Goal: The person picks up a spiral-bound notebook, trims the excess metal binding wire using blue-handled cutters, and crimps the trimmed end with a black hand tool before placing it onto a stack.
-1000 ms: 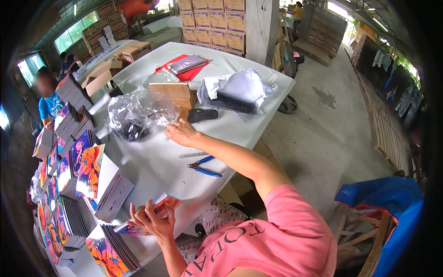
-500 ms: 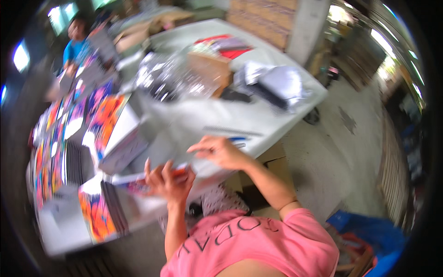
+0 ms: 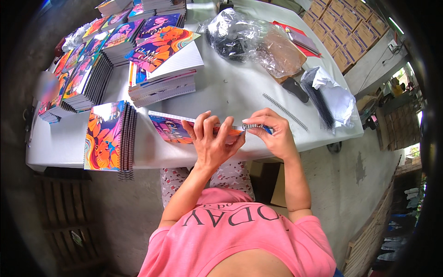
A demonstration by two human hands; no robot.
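Observation:
My left hand [image 3: 214, 141] holds a notebook [image 3: 168, 129] with a colourful illustrated cover near the table's front edge, fingers bent over it. Its row of punched holes lies along the far edge. My right hand [image 3: 273, 136] pinches a dark spiral binding coil [image 3: 254, 125] at the notebook's right end. How far the coil runs into the holes is hidden by my fingers. A blue object [image 3: 267, 130], too covered to name, shows by my right fingers. Beyond that hand, a loose spiral coil [image 3: 285, 111] lies on the table.
Left of my hands sits a stack of spiral-bound notebooks [image 3: 104, 136]. Unbound pages and covers [image 3: 161, 87] are piled behind it, with more stacks [image 3: 90, 83] further left. Clear plastic [image 3: 249, 39] and a white wrapper with coils [image 3: 325, 97] lie on the white table [image 3: 221, 92].
The view has turned and sharpened. My right hand, earlier apart from the notebook, is now at its right end with the coil pinched. My left hand stays on the notebook.

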